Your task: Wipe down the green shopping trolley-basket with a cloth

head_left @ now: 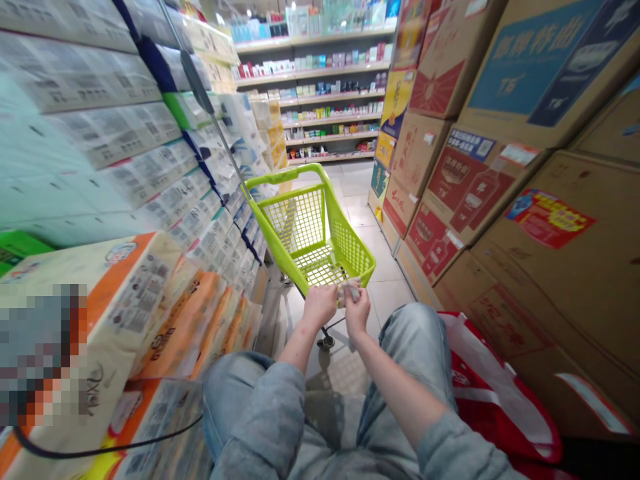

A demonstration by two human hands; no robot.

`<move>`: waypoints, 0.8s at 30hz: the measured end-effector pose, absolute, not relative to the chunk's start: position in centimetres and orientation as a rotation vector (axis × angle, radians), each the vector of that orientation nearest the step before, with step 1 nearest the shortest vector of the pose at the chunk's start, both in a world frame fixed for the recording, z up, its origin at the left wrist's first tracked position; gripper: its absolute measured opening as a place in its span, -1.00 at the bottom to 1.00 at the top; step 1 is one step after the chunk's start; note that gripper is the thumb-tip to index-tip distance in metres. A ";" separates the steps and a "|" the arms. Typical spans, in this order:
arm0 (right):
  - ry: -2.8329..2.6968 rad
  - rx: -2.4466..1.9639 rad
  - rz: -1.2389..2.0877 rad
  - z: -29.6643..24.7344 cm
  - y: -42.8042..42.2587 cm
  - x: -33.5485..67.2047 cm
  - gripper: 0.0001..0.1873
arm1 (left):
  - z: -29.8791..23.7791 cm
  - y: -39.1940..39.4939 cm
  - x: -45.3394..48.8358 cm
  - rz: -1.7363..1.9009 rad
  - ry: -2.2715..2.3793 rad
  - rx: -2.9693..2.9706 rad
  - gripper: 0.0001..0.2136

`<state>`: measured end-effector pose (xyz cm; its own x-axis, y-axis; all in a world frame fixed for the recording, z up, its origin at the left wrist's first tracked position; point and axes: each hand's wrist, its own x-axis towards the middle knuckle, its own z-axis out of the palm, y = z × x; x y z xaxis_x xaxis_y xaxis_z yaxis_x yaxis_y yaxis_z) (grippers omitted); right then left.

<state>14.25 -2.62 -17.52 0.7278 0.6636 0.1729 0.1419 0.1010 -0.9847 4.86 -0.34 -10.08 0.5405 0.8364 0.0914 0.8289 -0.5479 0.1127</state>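
I sit in a shop aisle with my knees in light jeans below me. My left hand [320, 305] and my right hand [357, 308] meet in front of my knees, both closed on a small pale crumpled item [349, 292], perhaps a tissue or wrapper; I cannot make out what it is. Just beyond my hands stands a lime green shopping cart [313, 227], its basket looking empty and its near rim touching or nearly touching the hands.
Stacked tissue packs [150, 293] line the left side. Cardboard cartons [525, 200] are piled high on the right. A red and white bag [493, 387] lies by my right leg. Stocked shelves [330, 100] close the aisle's far end. A black cable [100, 447] crosses low left.
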 end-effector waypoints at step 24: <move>-0.760 -1.611 0.817 -22.3 -1.1 19.7 -0.86 | -10.4 0.1 3.0 0.257 1.502 2.688 -0.76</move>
